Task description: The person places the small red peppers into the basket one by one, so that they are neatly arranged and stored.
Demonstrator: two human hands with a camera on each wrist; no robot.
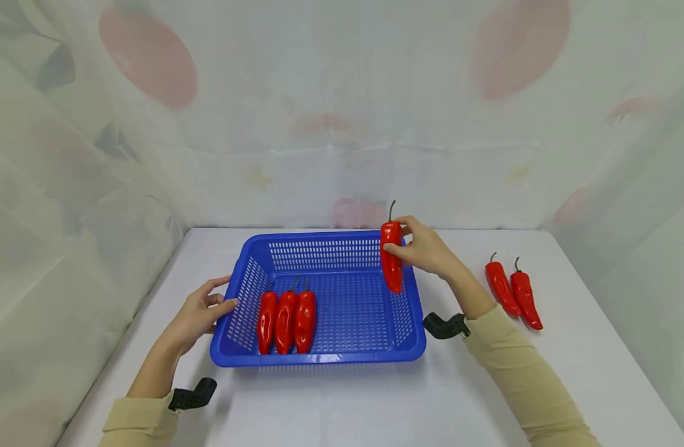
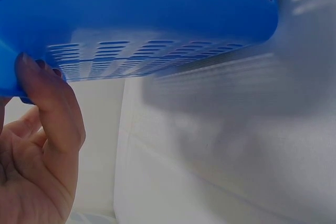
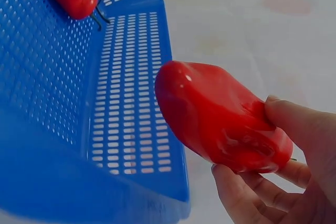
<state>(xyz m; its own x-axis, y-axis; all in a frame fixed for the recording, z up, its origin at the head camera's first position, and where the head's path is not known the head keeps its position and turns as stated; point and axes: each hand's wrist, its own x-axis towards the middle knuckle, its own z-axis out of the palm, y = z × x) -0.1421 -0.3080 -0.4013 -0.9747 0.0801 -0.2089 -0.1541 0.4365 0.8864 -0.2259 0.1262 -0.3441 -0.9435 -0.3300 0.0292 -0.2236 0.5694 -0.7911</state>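
A blue plastic basket with slotted walls sits on the white table. Inside it, on the left, three red chili peppers lie side by side with stems toward the back. My left hand grips the basket's left rim, thumb on top and fingers outside; the left wrist view shows the fingers at the rim. My right hand pinches another red chili pepper above the basket's right wall, stem up. In the right wrist view, thumb and fingers hold this pepper near its stem end.
Two more red chili peppers lie together on the table, right of the basket and beyond my right forearm. A pale patterned cloth hangs behind the table and along both sides.
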